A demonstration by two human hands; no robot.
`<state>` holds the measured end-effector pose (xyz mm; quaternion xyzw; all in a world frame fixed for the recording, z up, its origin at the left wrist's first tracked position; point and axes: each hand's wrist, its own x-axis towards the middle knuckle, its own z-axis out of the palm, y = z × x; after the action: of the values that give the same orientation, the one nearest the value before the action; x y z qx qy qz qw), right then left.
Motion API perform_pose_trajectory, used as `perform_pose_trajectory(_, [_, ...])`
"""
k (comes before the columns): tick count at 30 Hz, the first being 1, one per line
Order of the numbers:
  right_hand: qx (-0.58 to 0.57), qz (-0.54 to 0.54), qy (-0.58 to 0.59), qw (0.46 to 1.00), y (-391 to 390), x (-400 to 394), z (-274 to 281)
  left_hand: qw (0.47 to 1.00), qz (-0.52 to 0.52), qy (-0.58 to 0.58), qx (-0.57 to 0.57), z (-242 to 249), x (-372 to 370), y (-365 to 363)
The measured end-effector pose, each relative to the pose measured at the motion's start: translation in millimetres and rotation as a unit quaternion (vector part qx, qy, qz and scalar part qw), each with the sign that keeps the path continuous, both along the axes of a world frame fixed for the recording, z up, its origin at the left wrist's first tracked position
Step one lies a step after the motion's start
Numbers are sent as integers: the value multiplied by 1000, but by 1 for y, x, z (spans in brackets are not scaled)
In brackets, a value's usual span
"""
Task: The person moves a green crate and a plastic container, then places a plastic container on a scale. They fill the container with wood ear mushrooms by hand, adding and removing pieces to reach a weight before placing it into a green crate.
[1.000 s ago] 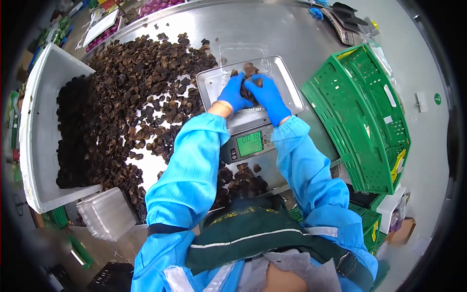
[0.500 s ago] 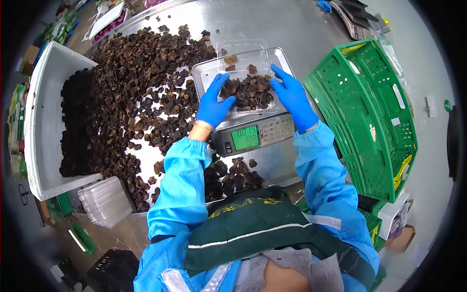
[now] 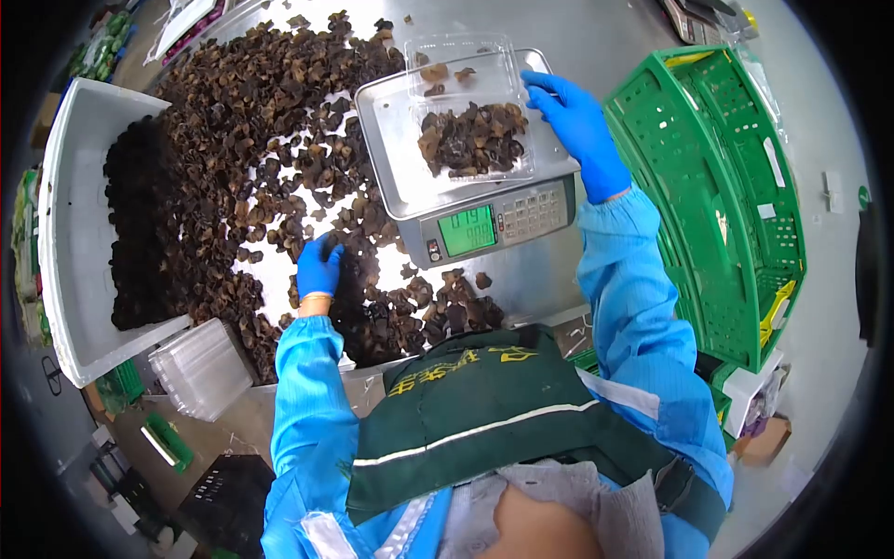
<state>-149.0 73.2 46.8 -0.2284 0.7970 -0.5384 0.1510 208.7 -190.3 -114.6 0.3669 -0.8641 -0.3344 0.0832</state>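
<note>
A clear plastic clamshell box (image 3: 531,154) holds dark brown wood ear mushrooms (image 3: 473,140). It sits with its lid raised at the back on the metal tray of a digital scale (image 3: 456,232) with a lit green display. My right hand (image 3: 579,126), in a blue glove, is beside the box's right side with its fingers stretched out and nothing in them. In the loose wood ear pile on the table, my left hand (image 3: 319,270), also blue-gloved, has its fingers curled around a dark wood ear piece (image 3: 330,245).
To the left, a white foam box (image 3: 70,233) lies tipped with wood ears spilling from it. Stacked clear plastic boxes (image 3: 202,368) stand at the table's near left edge. Green crates (image 3: 689,186) stand on the right. Another scale (image 3: 694,20) is at the far right.
My left hand has left the plastic box and moved down and left into the loose pile. My right hand stays near the box, a little farther to the right.
</note>
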Motion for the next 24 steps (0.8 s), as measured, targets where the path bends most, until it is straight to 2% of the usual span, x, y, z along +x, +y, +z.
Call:
perform_pose_trajectory(2, [26,15,27,999,-3,0,0,999,18,21,-38,12,8,2])
perform_pose_trajectory(4, [47,18,32,998,-2,-2,-1,980,79,152,104,32,7,8])
perform_pose_trajectory(6, [55,28,35,997,-3,-3,-1,972,108,143,150,52,7,9])
perform_pose_trajectory(7, [55,28,36,997,-2,-3,-4,972,108,144,149,51,8,7])
perform_pose_trajectory(9, [121,56,106,985,2,-2,-11,990,3,141,12,54,10,3])
perform_pose_trajectory(12, [161,62,117,978,8,7,-15,984,16,160,73,69,7,13])
perform_pose_trajectory(14, [127,68,77,987,9,15,-20,987,-3,156,31,79,0,16])
perform_pose_trajectory(16, [91,75,40,992,6,19,-17,967,101,120,201,94,-12,24])
perform_pose_trajectory(18, [143,36,147,978,-1,15,-7,972,69,132,180,83,-14,20])
perform_pose_trajectory(21, [132,43,145,980,-20,0,-1,999,-18,41,27,75,-22,13])
perform_pose_trajectory(24, [114,76,155,978,-59,-8,3,990,-34,129,55,83,-52,16])
